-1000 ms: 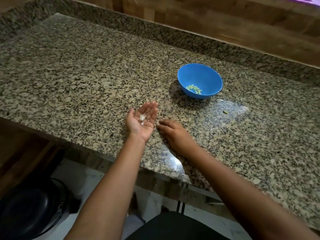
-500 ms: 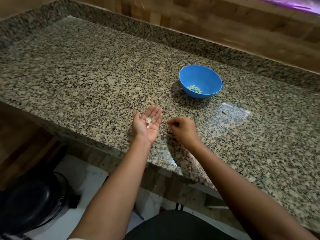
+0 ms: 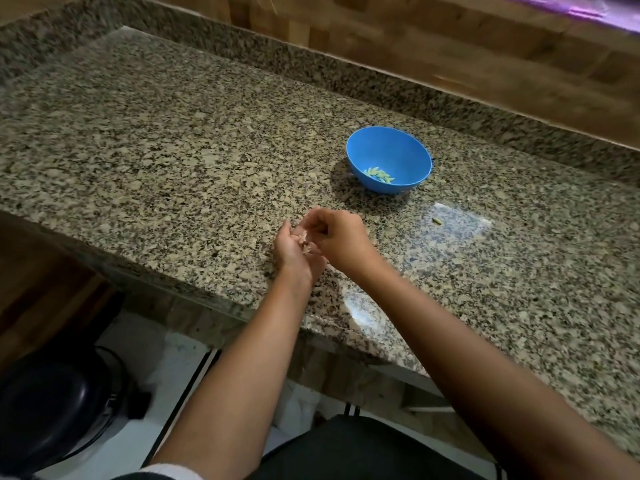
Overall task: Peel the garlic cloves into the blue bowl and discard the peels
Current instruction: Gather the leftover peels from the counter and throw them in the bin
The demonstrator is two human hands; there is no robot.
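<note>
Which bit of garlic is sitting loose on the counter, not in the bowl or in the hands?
The lone greenish piece on the granite counter, right of the hands, nearer than the blue bowl; the other cloves lie inside it.
</note>
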